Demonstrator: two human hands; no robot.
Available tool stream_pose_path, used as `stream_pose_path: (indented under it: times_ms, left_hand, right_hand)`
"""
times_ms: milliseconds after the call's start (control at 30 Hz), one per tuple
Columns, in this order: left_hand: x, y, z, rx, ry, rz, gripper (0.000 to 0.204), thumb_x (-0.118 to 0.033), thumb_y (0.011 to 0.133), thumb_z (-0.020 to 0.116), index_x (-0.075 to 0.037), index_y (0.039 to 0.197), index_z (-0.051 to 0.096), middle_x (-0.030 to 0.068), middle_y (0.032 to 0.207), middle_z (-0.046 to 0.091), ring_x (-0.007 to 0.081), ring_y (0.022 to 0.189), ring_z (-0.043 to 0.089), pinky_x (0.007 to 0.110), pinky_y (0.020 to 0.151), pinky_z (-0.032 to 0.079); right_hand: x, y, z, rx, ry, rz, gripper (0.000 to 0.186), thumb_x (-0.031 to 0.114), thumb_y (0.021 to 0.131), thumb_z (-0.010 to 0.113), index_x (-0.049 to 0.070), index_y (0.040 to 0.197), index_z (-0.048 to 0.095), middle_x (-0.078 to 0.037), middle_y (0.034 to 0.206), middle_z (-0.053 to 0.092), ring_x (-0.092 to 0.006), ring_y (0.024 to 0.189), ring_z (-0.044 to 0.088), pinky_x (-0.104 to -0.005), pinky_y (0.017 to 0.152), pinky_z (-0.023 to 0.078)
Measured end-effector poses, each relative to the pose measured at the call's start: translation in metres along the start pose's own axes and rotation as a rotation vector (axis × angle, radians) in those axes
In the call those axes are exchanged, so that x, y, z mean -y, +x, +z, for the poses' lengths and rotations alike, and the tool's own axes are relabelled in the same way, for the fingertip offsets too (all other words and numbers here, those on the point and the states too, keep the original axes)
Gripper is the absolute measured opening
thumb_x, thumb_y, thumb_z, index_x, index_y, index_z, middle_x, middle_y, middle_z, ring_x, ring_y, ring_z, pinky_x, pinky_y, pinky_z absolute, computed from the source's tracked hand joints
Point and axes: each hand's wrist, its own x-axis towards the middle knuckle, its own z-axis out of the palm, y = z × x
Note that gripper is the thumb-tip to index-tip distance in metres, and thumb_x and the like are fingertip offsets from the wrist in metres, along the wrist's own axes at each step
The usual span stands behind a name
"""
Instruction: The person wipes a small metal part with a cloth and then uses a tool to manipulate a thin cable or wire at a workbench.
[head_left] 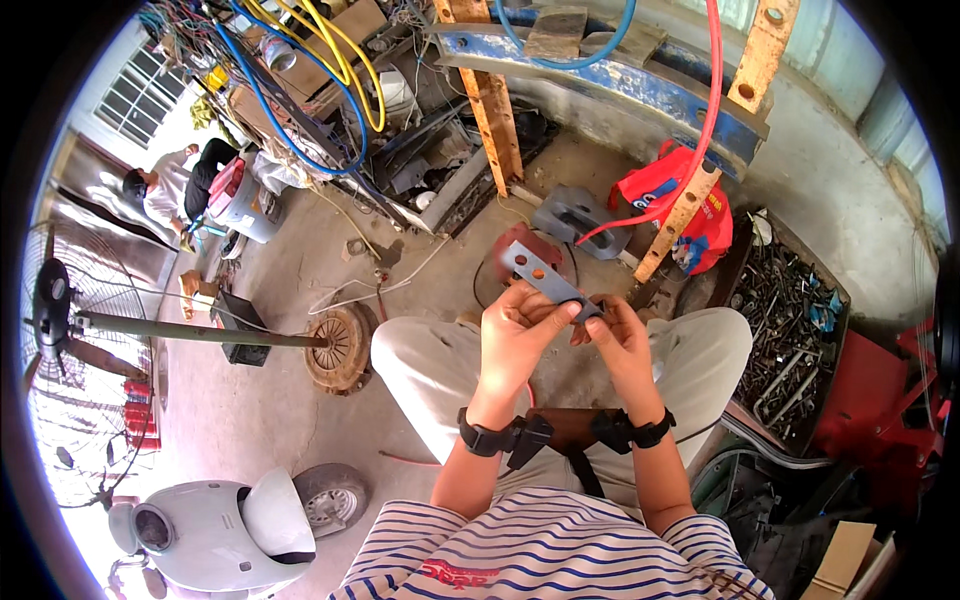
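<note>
A flat grey metal plate (pixel 549 281) with round holes is held up in front of my knees, its far end slanting up and to the left. My left hand (pixel 521 330) grips it along the near side, thumb on top. At its near right end, my right hand (pixel 622 343) pinches the plate between thumb and fingers. Part of that end is hidden by my fingers. Through one hole shows an orange-brown colour. Beyond the plate, a reddish round object (pixel 512 240) sits on the floor, partly covered by it.
A grey metal machine part (pixel 582 221) and a red bag (pixel 708 215) lie ahead. Bolts fill a bin (pixel 742 283) at right. To the left are a standing fan (pixel 60 310) on a round base (pixel 338 348) and a scooter (pixel 215 530). A person (pixel 165 190) sits far left.
</note>
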Motion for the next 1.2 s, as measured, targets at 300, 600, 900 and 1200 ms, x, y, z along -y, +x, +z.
stream_pose_path:
  times_ms: [300,600,900,1200]
  left_hand:
    - [0.034,0.085,-0.043,-0.049,0.867,0.276,0.022,-0.012,0.078,0.068,0.005,0.089,0.059,0.0137,0.076,0.065,0.0162,0.070,0.064,0.028,0.062,0.049]
    - [0.056,0.156,-0.047,0.145,1.396,0.472,0.016,-0.014,0.078,0.058,0.000,0.082,0.052,0.0217,0.075,0.060,0.0394,0.074,0.060,0.048,0.066,0.047]
    - [0.061,0.160,-0.060,0.425,1.677,0.583,0.019,-0.007,0.064,0.062,-0.001,0.081,0.057,0.0169,0.074,0.062,0.0351,0.072,0.062,0.042,0.060,0.051]
    - [0.118,0.145,-0.082,0.628,1.839,0.192,0.009,-0.014,0.066,0.061,-0.007,0.064,0.067,0.0113,0.069,0.065,0.0259,0.069,0.065,0.036,0.055,0.051]
  right_hand:
    - [-0.023,-0.001,0.004,-0.230,-0.489,-0.410,0.055,0.002,0.079,0.061,0.001,0.127,0.033,-0.012,0.124,0.035,-0.0228,0.105,0.048,-0.0349,0.086,0.045]
    - [-0.010,0.004,0.081,0.358,0.690,-0.074,0.053,0.031,0.080,0.062,0.022,0.124,0.032,-0.002,0.121,0.034,-0.0235,0.119,0.036,-0.0712,0.092,0.032]
    - [-0.018,0.034,0.092,0.340,-0.104,-0.437,0.048,0.025,0.080,0.057,0.012,0.117,0.030,-0.009,0.117,0.027,-0.0240,0.112,0.033,-0.0500,0.086,0.043]
    - [-0.062,0.035,0.060,0.227,-0.575,-0.579,0.050,0.025,0.072,0.069,0.004,0.107,0.039,-0.019,0.113,0.031,-0.0317,0.098,0.039,-0.0382,0.086,0.035]
